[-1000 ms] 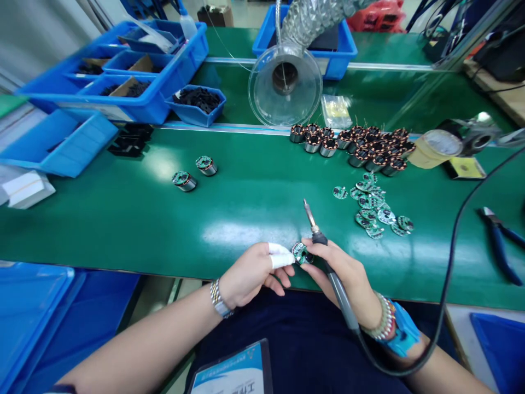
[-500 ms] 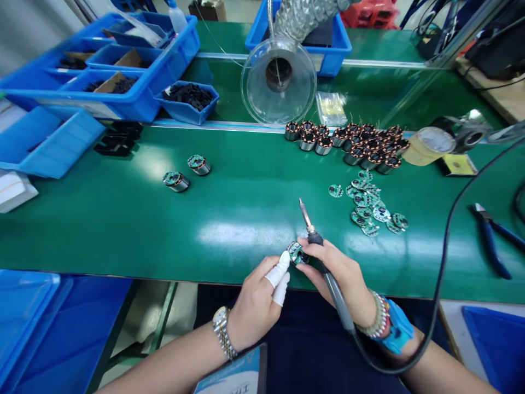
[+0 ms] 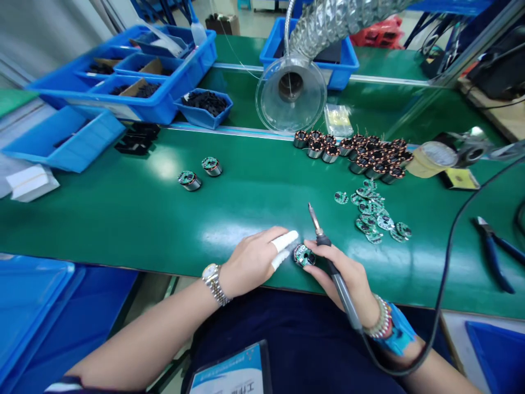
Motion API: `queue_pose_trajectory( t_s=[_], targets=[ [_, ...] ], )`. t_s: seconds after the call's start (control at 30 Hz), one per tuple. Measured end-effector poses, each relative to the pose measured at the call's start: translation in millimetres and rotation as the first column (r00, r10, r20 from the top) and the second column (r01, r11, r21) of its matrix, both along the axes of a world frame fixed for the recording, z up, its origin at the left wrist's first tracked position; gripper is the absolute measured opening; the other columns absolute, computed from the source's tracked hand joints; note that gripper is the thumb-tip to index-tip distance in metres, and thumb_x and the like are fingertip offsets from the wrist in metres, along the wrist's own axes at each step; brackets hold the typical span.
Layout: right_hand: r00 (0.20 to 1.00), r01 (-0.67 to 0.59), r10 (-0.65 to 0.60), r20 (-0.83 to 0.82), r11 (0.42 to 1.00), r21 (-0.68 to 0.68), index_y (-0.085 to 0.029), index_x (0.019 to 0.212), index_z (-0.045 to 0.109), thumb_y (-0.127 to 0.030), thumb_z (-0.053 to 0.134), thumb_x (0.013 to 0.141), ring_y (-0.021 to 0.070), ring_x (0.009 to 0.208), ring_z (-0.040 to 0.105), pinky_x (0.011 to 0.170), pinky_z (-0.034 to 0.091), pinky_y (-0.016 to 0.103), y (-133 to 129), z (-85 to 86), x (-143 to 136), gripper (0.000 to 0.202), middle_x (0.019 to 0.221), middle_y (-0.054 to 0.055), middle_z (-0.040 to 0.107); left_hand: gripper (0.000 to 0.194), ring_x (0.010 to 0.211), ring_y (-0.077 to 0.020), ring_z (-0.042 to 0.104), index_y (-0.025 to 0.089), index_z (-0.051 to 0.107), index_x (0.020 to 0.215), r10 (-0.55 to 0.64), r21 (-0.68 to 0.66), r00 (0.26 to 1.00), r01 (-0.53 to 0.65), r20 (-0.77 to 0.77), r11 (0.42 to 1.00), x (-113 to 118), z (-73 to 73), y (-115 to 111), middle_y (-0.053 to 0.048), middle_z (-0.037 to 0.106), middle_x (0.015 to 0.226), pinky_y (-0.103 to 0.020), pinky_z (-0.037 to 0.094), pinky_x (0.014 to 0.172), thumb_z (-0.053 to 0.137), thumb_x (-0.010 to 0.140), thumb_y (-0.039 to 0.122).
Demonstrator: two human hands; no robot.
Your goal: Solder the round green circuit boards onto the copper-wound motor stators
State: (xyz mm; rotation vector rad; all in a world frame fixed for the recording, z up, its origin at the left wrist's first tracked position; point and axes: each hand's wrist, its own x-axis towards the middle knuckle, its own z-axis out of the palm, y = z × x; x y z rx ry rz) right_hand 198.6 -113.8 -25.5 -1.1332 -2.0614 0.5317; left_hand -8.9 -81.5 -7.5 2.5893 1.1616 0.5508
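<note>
My right hand (image 3: 348, 276) holds a soldering iron (image 3: 343, 298), its metal tip pointing up and away from me. The thumb and a finger of that hand also grip a motor stator (image 3: 304, 255) topped with a round green circuit board, close to the table's front edge. Just left of the stator, my left hand (image 3: 252, 260) is open with its fingers stretched out, white finger cots on two of them, and it appears to hold nothing. Further left stand two stators with boards on top, one nearer (image 3: 189, 180) and one behind it (image 3: 211, 166).
Several copper-wound stators (image 3: 369, 153) stand at the back right, with a pile of round circuit boards (image 3: 371, 208) before them. Blue-handled cutters (image 3: 494, 254) lie at the right. A clear fume hood (image 3: 266, 104) hangs over the table's back. Blue bins (image 3: 156, 112) fill the back left.
My left hand has come off the stator and its fingers have straightened. My right hand keeps hold of the iron and stator. The view has shifted, so the table sits further right.
</note>
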Motion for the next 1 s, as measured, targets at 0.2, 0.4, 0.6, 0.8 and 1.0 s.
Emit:
queue_pose_trajectory(
  t_s=[0.2,0.4,0.6,0.8,1.0],
  targets=[
    [1.0,0.005,-0.005,0.011,1.0,0.016,-0.021,0.112,0.047,-0.017,0.06,0.077,0.0173,0.101,0.06,0.089,0.049,0.031,1,-0.2,-1,0.038,0.111,0.007,0.062,0.021,0.081,-0.0168,0.058,0.018,0.059,0.095,-0.211,0.0,0.951,0.217,-0.226,0.976,6,11.4,23,-0.002,0.062,0.096,-0.029,0.048,0.067,0.041,0.087,0.021],
    [1.0,0.004,-0.004,0.019,1.0,0.02,-0.021,0.112,0.047,-0.017,0.06,0.077,0.0174,0.103,0.059,0.09,0.049,0.031,1,0.3,0,0.038,0.111,0.007,0.062,0.024,0.076,-0.0158,0.058,0.016,0.061,0.091,-0.197,-0.121,0.964,0.177,-0.179,0.977,4,6.7,22,-0.005,0.063,0.088,-0.026,0.045,0.067,0.039,0.088,0.024],
    [1.0,-0.015,0.015,0.01,1.0,0.01,-0.02,0.112,0.047,-0.016,0.059,0.077,0.0173,0.103,0.059,0.089,0.049,0.03,1,2.0,-1,0.037,0.11,0.008,0.063,0.016,0.077,-0.0133,0.059,0.015,0.062,0.089,-0.141,-0.339,0.986,0.163,0.088,0.927,3,8.8,26,-0.004,0.064,0.086,-0.023,0.046,0.072,0.047,0.085,0.021],
    [1.0,-0.014,0.014,0.005,1.0,0.014,-0.02,0.112,0.048,-0.015,0.059,0.077,0.0182,0.102,0.059,0.089,0.05,0.032,2,2.4,-1,0.037,0.11,0.008,0.063,0.017,0.079,-0.0137,0.059,0.016,0.062,0.093,-0.226,-0.36,0.967,0.254,0.117,0.898,4,14.0,32,-0.004,0.063,0.088,-0.024,0.045,0.071,0.047,0.085,0.017],
    [1.0,-0.015,0.015,0.003,1.0,0.01,-0.02,0.112,0.048,-0.014,0.059,0.077,0.0174,0.103,0.059,0.09,0.049,0.032,2,1.8,-1,0.037,0.11,0.008,0.063,0.016,0.07,-0.0133,0.056,0.015,0.061,0.084,-0.182,-0.333,0.982,0.188,0.05,0.924,7,11.6,26,-0.003,0.06,0.081,-0.023,0.044,0.065,0.046,0.085,0.017]
  ],
)
